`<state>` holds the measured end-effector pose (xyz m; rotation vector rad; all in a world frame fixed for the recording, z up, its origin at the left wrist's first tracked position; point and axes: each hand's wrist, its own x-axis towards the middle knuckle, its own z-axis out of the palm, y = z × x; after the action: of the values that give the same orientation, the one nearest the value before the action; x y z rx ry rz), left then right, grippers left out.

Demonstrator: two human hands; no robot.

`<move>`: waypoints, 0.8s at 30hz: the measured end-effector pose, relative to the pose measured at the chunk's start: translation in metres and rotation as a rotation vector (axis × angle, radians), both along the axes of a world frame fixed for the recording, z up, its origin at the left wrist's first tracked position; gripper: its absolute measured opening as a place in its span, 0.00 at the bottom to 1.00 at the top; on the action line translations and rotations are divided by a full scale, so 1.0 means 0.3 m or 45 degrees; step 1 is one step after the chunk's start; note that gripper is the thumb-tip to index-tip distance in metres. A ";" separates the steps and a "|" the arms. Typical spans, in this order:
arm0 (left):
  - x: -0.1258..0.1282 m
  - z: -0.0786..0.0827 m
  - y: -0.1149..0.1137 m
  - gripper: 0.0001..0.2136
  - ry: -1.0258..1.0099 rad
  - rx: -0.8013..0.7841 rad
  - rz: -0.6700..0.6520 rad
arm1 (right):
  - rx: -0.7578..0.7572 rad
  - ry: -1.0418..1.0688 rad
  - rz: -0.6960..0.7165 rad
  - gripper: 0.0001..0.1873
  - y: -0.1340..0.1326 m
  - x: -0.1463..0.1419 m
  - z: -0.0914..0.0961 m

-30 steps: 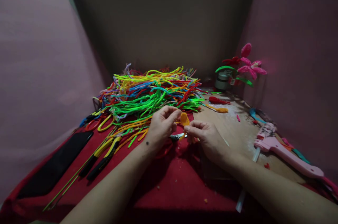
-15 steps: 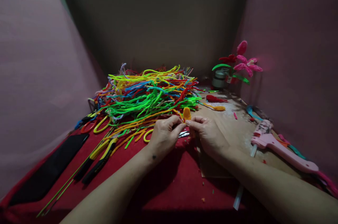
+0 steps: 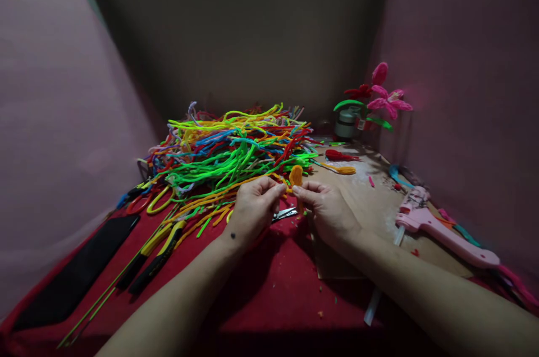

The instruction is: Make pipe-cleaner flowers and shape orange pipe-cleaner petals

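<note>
An orange fuzzy pipe-cleaner petal [image 3: 296, 175] stands upright over the middle of the work area. My right hand [image 3: 332, 208] pinches it near its lower end with thumb and forefinger, and an orange tail hangs down below. My left hand [image 3: 255, 202] is closed in a pinch just left of the petal, where a short bit of orange stem shows by the fingertips. Under the hands lie scissors [image 3: 285, 214], mostly hidden by my left hand. Behind them spreads a heap of coloured pipe cleaners [image 3: 236, 149].
Pliers [image 3: 154, 256], green wires [image 3: 90, 317] and a black pouch [image 3: 80, 273] lie at left on the red cloth [image 3: 269, 301]. A pink glue gun [image 3: 450, 233] rests on the cardboard [image 3: 370, 200] at right. Red [image 3: 340, 155] and orange petals [image 3: 343, 170] lie behind; pink flowers [image 3: 391, 101] stand at the back.
My left hand has moved slightly left, opening a small gap from my right hand. The petal has turned a little, and more of the scissors' blades shows. The whole view has shifted slightly.
</note>
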<state>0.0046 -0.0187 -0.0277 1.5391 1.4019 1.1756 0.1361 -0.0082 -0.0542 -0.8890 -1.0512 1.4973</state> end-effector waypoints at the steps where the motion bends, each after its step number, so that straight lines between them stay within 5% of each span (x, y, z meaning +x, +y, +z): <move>1: 0.002 -0.004 -0.002 0.13 0.043 0.052 0.021 | 0.004 0.021 0.004 0.14 0.001 0.000 0.000; 6: 0.012 -0.026 -0.010 0.09 0.346 0.457 0.166 | 0.008 0.123 -0.015 0.13 0.011 0.004 -0.002; 12: -0.007 -0.023 0.014 0.11 -0.228 0.097 0.107 | -0.071 0.373 -0.090 0.09 0.039 0.021 0.032; 16: 0.028 -0.023 0.008 0.11 -0.337 -0.181 -0.152 | -0.191 0.573 0.045 0.10 0.041 0.022 0.042; 24: 0.070 -0.050 -0.019 0.11 -0.431 -0.345 -0.448 | -0.180 0.490 0.184 0.13 0.020 0.002 0.000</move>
<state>0.0256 -0.0246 -0.0426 1.2617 0.9732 0.9338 0.1369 -0.0021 -0.0541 -0.5944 -0.7449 1.7956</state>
